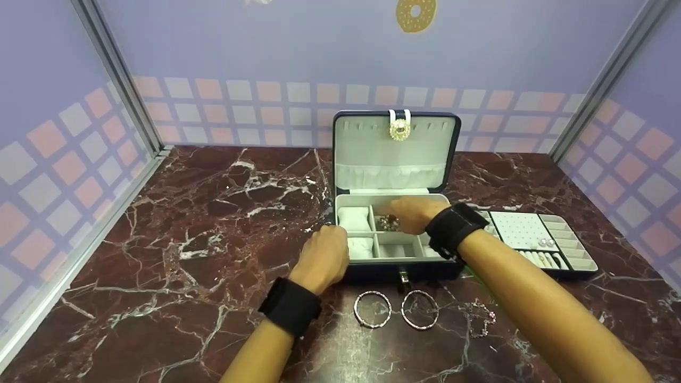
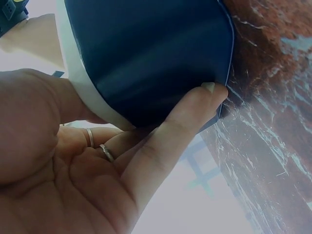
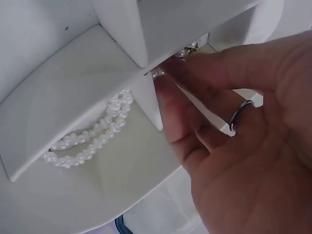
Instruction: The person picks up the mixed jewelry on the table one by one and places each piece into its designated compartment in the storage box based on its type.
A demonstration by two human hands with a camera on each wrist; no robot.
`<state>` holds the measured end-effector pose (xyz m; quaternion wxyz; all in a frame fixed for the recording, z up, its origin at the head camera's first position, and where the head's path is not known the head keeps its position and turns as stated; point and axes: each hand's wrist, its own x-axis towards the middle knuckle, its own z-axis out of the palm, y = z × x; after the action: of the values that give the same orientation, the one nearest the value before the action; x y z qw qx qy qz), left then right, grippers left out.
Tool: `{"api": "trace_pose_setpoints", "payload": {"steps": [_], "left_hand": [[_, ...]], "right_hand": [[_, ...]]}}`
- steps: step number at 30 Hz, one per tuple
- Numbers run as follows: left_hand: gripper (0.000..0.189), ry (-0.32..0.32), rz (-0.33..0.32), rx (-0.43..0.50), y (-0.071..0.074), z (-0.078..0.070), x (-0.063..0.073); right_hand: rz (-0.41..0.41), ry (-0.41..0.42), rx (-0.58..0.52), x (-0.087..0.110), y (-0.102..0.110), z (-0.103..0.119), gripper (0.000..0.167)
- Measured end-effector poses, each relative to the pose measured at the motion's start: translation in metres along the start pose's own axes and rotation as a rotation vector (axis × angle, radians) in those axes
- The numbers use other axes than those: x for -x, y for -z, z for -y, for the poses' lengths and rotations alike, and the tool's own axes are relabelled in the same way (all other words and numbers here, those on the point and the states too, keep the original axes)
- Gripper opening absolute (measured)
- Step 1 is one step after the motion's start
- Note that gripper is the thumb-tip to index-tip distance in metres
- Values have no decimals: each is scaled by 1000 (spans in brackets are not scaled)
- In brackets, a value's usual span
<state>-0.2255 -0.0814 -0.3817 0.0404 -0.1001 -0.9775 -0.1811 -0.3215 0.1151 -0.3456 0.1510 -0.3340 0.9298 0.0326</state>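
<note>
An open dark blue jewelry box (image 1: 367, 270) with a pale divided interior stands on the marble table. My left hand (image 1: 323, 258) grips its front left corner; in the left wrist view, thumb and fingers lie on both sides of the blue wall (image 2: 156, 63). My right hand (image 1: 417, 213) reaches into the back middle compartment. Its fingertips pinch a sparkling beaded piece of jewelry (image 1: 388, 222), mostly hidden by the fingers in the right wrist view. A white pearl bracelet (image 3: 92, 144) lies in a neighbouring compartment there.
Two round bangles (image 1: 372, 309) (image 1: 420, 309) and a thin chain bracelet with pink pieces (image 1: 481, 318) lie before the box. To its right, partly behind my right forearm, is a divided tray (image 1: 524, 229) with earrings and ring slots. White cushions (image 1: 353, 219) fill the left compartments.
</note>
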Motion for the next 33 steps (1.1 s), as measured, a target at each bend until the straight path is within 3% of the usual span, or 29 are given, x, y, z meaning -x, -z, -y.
{"api": "trace_pose_setpoints", "payload": {"steps": [8,12,17,21,24,33], "left_hand": [[16,-1,10,11,1,0,0],[15,-4,4,7,1,0,0],[13,2,10,0,0,-1,0],[12,9,10,-1,0,-1,0],[12,9,8,1,-1,-1,0],[13,1,-1,-5,0,-1,0]], "right_hand": [[-47,-69,-1,1,2,-2,29],[-44,-36,-2,1,1,-3,23],[-55,-34,-26,1,1,-5,35],[-33,-47,-35,-1,-1,-7,31],[-12,-12,-9,-1,-1,-6,24],[19,84,-3,-1,0,-3,32]]}}
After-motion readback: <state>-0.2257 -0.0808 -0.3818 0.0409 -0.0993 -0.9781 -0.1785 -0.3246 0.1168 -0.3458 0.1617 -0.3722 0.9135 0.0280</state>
